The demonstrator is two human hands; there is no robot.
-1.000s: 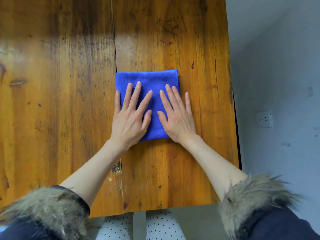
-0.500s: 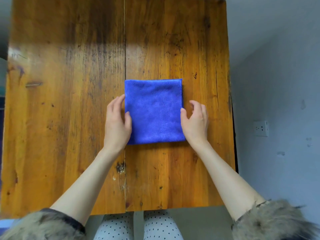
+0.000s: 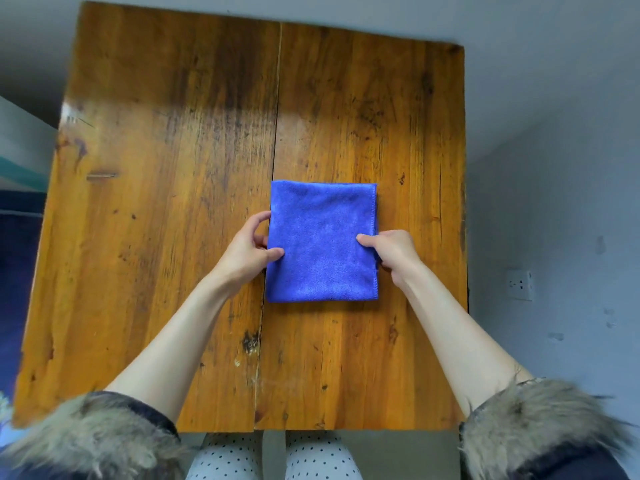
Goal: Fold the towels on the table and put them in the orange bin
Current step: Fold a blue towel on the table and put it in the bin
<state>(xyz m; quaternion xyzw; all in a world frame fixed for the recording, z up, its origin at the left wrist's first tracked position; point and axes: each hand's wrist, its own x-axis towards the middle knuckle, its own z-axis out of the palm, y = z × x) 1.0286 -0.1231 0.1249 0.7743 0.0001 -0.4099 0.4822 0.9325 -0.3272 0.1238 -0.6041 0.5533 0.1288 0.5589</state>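
Towel: fuzzy matt blue cloth. Table: glossy varnished wood, scuffed. Cuffs: fur.

A folded towel was laid flat on the table, right of the seam between the two boards and nearer the person's edge than the far one. The left hand was placed at the towel's left edge, thumb on top of the cloth. The right hand was placed at its right edge, thumb likewise on top. A wall socket was seen to the right, beyond the table's edge.
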